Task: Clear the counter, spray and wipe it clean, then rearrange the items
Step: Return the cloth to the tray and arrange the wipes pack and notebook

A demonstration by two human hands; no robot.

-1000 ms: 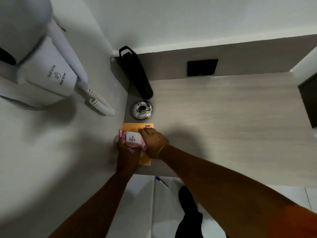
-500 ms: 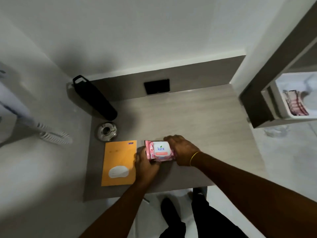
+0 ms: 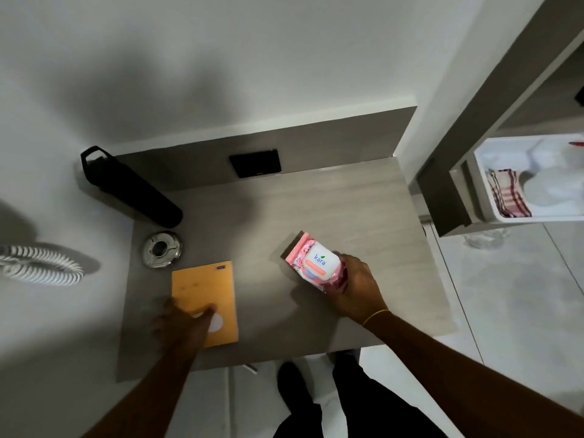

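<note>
A pink pack of wet wipes [image 3: 313, 263] with a white lid is held in my right hand [image 3: 354, 289], lifted slightly over the middle of the wooden counter [image 3: 331, 210]. My left hand [image 3: 181, 322] rests on the lower part of an orange envelope [image 3: 202, 289] that lies flat at the counter's front left; its fingers are spread on the paper and cover part of a white patch. A black bottle [image 3: 132, 188] leans in the back left corner. A small round metal ashtray [image 3: 161, 249] sits just in front of the bottle.
A black wall socket plate [image 3: 255, 162] is on the back panel. A coiled white cord [image 3: 41, 263] hangs on the left wall. To the right, a white bin [image 3: 486, 172] holds a checked cloth [image 3: 505, 197] and a white bottle. My legs stand below the counter's front edge.
The wipes pack has been lifted off the envelope and carried right by my right hand. My left hand let go of it and moved down onto the envelope. The view panned right.
</note>
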